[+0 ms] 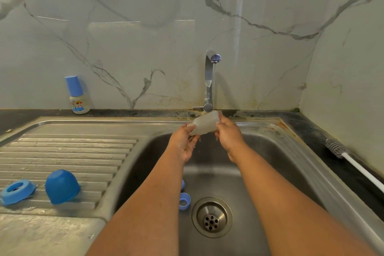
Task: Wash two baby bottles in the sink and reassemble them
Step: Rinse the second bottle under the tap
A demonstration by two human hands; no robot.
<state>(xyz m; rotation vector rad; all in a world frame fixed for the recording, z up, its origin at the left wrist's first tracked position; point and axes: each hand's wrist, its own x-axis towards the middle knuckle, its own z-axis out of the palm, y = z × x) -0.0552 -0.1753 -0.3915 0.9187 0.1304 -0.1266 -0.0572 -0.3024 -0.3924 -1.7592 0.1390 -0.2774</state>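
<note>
- left hand (184, 144) and right hand (228, 134) curl their fingers round the clear plastic baby bottle body (204, 123), held tilted under the chrome tap (209, 81).
- wet plastic could slip into the steel sink (259, 172).

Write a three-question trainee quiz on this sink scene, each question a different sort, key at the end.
1. True or false: both hands hold the clear bottle under the tap.
2. Where does the bottle brush lie? A) in the basin B) on the counter right of the sink C) on the drainboard
3. Fill in: the blue cap and blue ring rest on the ____.

Key: 1 true: left hand, right hand. 2 B. 3 drainboard.
</note>
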